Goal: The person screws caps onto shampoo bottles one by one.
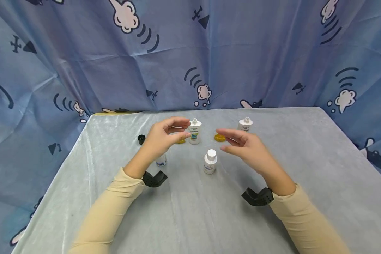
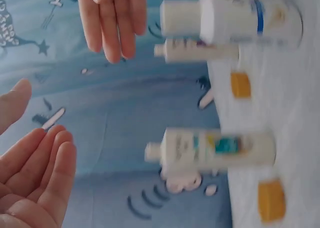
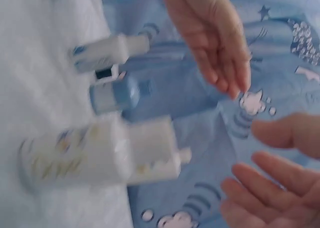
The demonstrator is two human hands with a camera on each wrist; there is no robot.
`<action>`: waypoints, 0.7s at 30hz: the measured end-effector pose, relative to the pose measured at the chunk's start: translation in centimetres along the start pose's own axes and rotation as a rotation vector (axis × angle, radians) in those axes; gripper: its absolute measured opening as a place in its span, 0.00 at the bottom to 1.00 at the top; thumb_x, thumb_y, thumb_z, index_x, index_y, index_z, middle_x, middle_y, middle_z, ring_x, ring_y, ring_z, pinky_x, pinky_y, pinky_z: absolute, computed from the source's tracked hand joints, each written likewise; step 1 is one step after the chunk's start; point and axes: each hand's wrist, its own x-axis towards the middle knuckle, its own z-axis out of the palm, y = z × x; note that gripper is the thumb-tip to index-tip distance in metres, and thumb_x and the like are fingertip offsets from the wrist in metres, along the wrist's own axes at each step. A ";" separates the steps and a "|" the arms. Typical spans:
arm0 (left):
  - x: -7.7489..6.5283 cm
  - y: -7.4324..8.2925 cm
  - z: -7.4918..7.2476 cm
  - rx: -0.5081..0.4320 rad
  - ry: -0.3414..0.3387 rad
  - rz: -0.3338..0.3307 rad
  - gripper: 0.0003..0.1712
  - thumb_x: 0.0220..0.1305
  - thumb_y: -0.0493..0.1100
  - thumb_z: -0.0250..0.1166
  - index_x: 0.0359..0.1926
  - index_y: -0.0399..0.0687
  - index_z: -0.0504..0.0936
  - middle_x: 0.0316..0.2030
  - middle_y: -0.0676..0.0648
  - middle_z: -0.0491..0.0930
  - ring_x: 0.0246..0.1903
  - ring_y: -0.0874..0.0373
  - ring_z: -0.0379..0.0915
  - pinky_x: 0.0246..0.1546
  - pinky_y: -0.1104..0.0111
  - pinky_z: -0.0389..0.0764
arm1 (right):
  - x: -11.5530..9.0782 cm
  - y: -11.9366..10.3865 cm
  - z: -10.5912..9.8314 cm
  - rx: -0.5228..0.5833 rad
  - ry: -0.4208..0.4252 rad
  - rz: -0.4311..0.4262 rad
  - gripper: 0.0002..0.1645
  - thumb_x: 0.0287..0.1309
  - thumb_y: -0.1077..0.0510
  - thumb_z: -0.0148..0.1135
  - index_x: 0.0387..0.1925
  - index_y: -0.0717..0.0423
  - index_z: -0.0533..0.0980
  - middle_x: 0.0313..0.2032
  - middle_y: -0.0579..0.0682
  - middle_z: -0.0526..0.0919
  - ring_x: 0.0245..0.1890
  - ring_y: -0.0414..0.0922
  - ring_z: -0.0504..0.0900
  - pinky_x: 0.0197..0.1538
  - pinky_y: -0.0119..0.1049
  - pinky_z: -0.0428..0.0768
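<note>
Hovering over the cloth-covered tabletop [image 1: 177,218] are the left hand [image 1: 162,134] at ten o'clock and the right hand [image 1: 247,146] at two o'clock of an upright white-capped bottle [image 1: 210,163], each grip loosely spread, thumb well apart from fingers, holding nothing! Untouched, that bottle has a narrow-necked bottle [image 1: 194,133] at eleven o'clock, a yellow cap [image 1: 220,138] at one, and a second narrow-necked bottle [image 1: 245,124], part-hidden by the right hand, at half past one. Over at nine stands what looks like another bottle [image 1: 161,161], mostly covered by the left arm, with a black cap [image 1: 141,139] at half past nine.
</note>
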 end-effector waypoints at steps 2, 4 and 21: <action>-0.2 0.1 -1.1 0.048 0.010 -0.010 0.23 0.54 0.42 0.69 0.52 0.45 0.77 0.49 0.47 0.79 0.48 0.58 0.77 0.51 0.70 0.77 | 0.3 -0.7 0.7 0.007 0.033 0.008 0.31 0.54 0.58 0.65 0.60 0.54 0.69 0.61 0.49 0.72 0.63 0.42 0.68 0.62 0.26 0.67; -0.3 0.1 -2.1 0.083 0.030 -0.018 0.24 0.54 0.44 0.69 0.52 0.46 0.77 0.50 0.47 0.79 0.48 0.59 0.76 0.52 0.71 0.76 | 0.8 -1.4 1.5 0.026 0.060 0.012 0.31 0.54 0.58 0.65 0.61 0.53 0.69 0.61 0.48 0.71 0.63 0.42 0.67 0.64 0.29 0.65; -1.2 -3.5 -8.4 0.157 0.324 -0.134 0.30 0.53 0.51 0.69 0.56 0.48 0.74 0.54 0.47 0.76 0.56 0.57 0.70 0.60 0.68 0.69 | 7.0 -4.7 10.5 0.105 0.148 -0.084 0.27 0.51 0.62 0.67 0.55 0.55 0.74 0.55 0.48 0.78 0.59 0.39 0.72 0.63 0.28 0.67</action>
